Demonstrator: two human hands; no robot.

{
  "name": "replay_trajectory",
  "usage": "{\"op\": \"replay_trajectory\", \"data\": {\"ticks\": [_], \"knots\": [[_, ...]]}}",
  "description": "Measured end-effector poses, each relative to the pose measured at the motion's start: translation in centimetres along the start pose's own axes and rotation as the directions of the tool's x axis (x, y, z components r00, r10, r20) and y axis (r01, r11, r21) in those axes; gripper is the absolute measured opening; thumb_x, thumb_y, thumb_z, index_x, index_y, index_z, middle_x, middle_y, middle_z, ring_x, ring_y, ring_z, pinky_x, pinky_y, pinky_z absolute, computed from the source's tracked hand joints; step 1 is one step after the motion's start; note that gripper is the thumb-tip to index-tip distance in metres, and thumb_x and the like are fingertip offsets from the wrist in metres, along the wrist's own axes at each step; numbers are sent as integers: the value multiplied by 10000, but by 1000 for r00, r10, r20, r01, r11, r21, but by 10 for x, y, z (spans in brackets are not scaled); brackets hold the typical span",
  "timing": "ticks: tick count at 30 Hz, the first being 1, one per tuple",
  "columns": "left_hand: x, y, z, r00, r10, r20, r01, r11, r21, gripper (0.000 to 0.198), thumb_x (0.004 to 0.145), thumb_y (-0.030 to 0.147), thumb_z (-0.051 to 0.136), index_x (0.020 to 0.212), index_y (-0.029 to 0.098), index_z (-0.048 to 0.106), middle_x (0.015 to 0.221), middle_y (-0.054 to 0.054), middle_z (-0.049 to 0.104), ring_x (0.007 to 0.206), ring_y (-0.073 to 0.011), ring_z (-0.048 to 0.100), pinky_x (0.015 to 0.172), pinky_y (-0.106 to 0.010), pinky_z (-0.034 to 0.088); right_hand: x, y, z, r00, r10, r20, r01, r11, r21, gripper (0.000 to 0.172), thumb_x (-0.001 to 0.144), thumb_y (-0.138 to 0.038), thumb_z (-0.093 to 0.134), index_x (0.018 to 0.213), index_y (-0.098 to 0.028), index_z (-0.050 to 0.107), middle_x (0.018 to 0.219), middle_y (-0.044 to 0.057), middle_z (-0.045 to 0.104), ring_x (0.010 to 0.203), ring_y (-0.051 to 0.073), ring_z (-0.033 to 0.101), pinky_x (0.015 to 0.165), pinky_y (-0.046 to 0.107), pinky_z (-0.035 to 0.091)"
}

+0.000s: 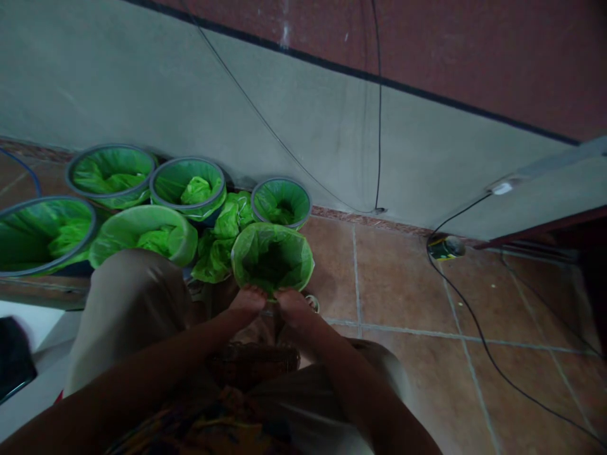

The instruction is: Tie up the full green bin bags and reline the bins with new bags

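Observation:
Between my knees stands a small round bin lined with a light green plastic bag, its green bin liner [300, 249] folded out over the rim. At the bin's near edge, my left hand [251, 298] has its fingers closed on the liner, left of the middle. A little to its right, my right hand [290, 301] grips the same edge. The bin's inside is dark, and its bottom cannot be made out. Crumpled green bags [215, 253] lie just left of this bin.
More lined bins stand leftward: a grey-rimmed bin [306, 212] behind, a second [220, 196], a third [111, 148], a green-rimmed one [190, 243] and a large one [42, 201]. A black cable [474, 319] crosses the tiles to a can [446, 248] by the wall.

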State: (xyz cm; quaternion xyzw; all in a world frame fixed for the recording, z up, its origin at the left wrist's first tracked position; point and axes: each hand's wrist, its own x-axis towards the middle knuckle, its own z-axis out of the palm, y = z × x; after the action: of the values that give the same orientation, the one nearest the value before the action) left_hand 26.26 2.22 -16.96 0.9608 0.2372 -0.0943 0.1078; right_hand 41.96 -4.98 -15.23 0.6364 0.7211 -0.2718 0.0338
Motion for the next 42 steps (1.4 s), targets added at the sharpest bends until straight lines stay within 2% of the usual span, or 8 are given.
{"op": "replay_trajectory", "data": {"ticks": [7,13,19,24,27,33,37,42], "knots": [[-2,-9,-4,995,58,81,-65,994,93,210,818,54,499,865,129,690,854,-108,703,882,-241,632,807,-376,449,15,18,17,994,40,104,-29,994,-106,255,905,-185,471,1042,-156,685,1070,118,699,1002,221,637,869,304,454],[-2,-44,-9,959,259,117,-276,946,169,156,818,101,545,836,166,685,842,-90,699,859,-223,609,970,-424,391,12,8,23,989,92,112,-77,988,-133,240,871,-137,483,960,-104,704,954,153,716,915,255,669,840,350,472],[-4,-69,-19,953,288,91,-300,935,191,198,827,81,523,807,180,693,869,-76,705,959,-224,597,1111,-466,280,7,-16,10,999,10,43,-8,998,-58,465,798,-235,634,1246,-123,584,1193,159,642,1111,267,590,961,370,437],[-17,-50,-39,999,-3,48,-9,966,258,458,838,56,440,1262,152,583,1270,-150,615,1315,-302,432,1094,-578,243,-18,2,-37,998,-2,-68,10,993,121,540,790,-153,595,1328,-141,545,1296,126,602,1198,219,540,1027,314,405],[-21,-23,-54,998,-39,43,33,990,135,589,798,82,502,1380,166,473,1375,-172,532,1323,-331,414,1057,-576,279,-32,20,-54,989,121,-87,-105,980,168,502,777,-81,550,1270,-155,605,1243,101,644,1173,200,566,1029,295,407],[-9,24,-39,993,44,110,-47,999,26,244,858,121,486,1004,156,679,1011,-112,692,1016,-252,602,933,-439,400,-26,32,-27,989,142,47,-144,989,39,336,812,-69,507,1072,-151,702,1076,88,712,1064,203,622,945,294,456],[-3,21,-16,987,43,155,-51,998,48,220,831,76,501,893,135,703,903,-116,704,911,-238,629,909,-424,402,-13,30,-2,992,92,88,-89,995,-41,276,877,-126,479,1041,-124,701,1110,131,697,1068,222,616,948,320,449],[-10,2,-6,985,105,135,-116,990,77,205,798,54,523,855,131,704,841,-122,695,860,-243,634,940,-458,376,-7,24,3,991,49,124,-32,990,-134,259,887,-140,477,1010,-121,704,1046,143,708,1003,244,641,891,330,456]]}}
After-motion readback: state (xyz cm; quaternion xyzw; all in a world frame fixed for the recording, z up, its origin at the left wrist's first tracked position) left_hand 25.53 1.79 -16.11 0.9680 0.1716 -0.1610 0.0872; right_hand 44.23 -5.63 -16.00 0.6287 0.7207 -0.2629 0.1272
